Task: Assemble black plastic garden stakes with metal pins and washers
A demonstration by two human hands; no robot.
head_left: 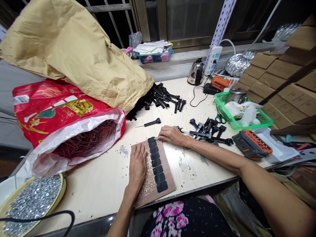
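A brown board (144, 197) lies at the table's front edge, with a row of black rounded-square pads (157, 170) along it and small pale bits scattered over its left part. My left hand (138, 161) rests flat on the board's left side, fingers stretched out beside the pads. At the far end of the row, my right hand (172, 135) has its fingers closed by the top pad (151, 140). A thin, light tip shows at those fingertips, but what it belongs to is hidden. Beyond the board lies a black slotted part (152, 122) with a thin rod at its end.
Black parts lie heaped to the right (209, 130) and under a tan sack (81, 49). At left are a red bag (59, 108) of dark red screws and a bowl (61, 191) of metal pieces. A green basket (227, 112), orange-black battery (253, 144) and cartons (288, 95) stand right.
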